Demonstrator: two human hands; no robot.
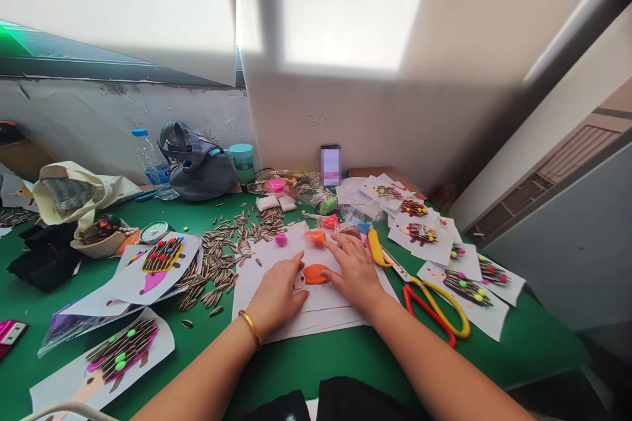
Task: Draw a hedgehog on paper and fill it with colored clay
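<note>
A flat orange clay body point(316, 274) lies on a white paper sheet point(320, 319), next to a pinkish drawn or clay head point(299, 279). My left hand point(277, 295) rests on the sheet, open, thumb and fingers apart around the head end. At the right end of the orange clay, my right hand point(356, 271) is spread open, one fingertip touching or very near its edge. Neither hand grasps anything. Just beyond the fingers sit a lump of orange clay point(315, 237) and a small magenta clay ball point(281, 239).
Striped sunflower seeds point(217, 263) are strewn left of the sheet. Yellow-and-red scissors point(409, 281) lie on the right. Finished seed hedgehog pictures point(422, 231) overlap at right; others point(121, 355) lie left. A phone point(330, 165) leans on the wall near a grey bag point(200, 168).
</note>
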